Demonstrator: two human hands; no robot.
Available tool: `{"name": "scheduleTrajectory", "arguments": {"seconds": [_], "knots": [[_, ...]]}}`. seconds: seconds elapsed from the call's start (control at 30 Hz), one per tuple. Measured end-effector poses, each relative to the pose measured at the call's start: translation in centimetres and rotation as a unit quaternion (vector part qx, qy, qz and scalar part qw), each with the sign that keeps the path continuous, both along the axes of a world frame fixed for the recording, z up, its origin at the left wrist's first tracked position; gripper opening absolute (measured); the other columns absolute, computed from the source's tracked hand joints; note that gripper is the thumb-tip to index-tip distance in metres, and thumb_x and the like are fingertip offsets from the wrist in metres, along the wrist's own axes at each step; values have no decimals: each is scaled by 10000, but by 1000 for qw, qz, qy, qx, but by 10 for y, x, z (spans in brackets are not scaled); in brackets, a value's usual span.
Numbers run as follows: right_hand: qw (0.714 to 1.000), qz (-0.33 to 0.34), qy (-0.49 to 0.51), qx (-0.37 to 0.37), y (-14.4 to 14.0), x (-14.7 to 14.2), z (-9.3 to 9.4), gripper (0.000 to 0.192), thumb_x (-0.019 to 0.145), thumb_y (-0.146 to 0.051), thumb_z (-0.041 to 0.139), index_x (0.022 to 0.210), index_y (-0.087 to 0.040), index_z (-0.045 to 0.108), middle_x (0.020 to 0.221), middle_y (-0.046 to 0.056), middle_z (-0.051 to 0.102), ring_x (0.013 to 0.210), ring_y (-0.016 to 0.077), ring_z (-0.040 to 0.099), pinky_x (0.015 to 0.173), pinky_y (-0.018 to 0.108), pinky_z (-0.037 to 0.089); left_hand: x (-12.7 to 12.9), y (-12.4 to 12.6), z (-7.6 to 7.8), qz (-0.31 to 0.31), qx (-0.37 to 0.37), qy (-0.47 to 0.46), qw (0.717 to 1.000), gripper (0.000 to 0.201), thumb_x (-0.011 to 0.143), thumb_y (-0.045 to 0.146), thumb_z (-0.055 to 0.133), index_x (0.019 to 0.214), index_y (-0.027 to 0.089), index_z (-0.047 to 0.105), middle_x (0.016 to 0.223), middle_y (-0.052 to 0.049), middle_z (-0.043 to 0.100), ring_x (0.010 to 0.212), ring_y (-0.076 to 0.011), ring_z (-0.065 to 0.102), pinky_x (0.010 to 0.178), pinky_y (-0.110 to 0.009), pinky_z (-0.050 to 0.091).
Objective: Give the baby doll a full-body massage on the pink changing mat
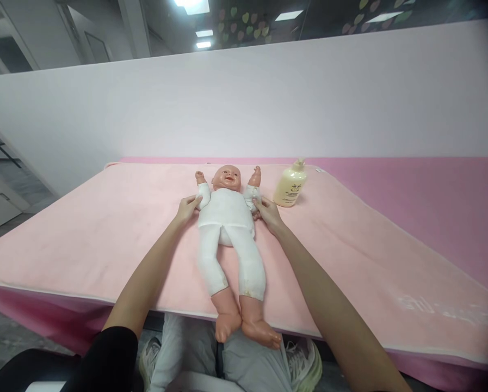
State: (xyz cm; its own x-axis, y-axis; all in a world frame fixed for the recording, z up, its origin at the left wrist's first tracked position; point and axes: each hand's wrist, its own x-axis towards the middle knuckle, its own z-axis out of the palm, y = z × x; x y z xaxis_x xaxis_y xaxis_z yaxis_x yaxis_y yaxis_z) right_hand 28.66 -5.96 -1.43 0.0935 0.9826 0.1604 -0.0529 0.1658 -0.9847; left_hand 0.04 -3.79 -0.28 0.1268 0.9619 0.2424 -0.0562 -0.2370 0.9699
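Nearest to us, below the doll's bare plastic feet, lie our grey-trousered knees and pale sneakers, under the front edge of the pink towelling pad that covers the table. That front edge runs just under the doll's ankles, so its feet overhang it. Wide bare pad lies open to the doll's left and right; behind its head a strip of darker pink cover meets the white partition wall.

We see the baby doll in white knitted top and leggings lying face-up near the pad's middle, head toward the wall, both short arms raised, legs straight and close together.

Our left hand touches the doll's sleeve at its upper arm, fingers lightly curled and together against the cloth. Our right hand rests at the doll's other sleeve, thumb and fingers closed on the fabric; how firm the pinch is we cannot tell.

Just right of the doll's raised hand stands a cream-coloured plastic pump bottle, upright, its contents hidden by the opaque wall.
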Motion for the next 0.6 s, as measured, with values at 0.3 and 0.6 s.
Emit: {"name": "scheduleTrajectory", "arguments": {"seconds": [0.3,0.6], "knots": [[972,-116,-199,-42,6,-9,1,334,866,-479,515,691,-194,510,489,-46,511,297,82,423,323,210,303,7,8,-3,106,29,133,985,439,764,554,577,589,152,552,552,14,454,526,-94,385,499,-224,279],[987,-58,-107,-106,6,-5,8,272,858,-420,562,746,-172,575,485,-13,544,326,99,439,331,218,332,9,4,-2,167,35,167,971,448,811,506,533,528,164,477,507,22,414,518,-94,353,506,-244,243]]}}
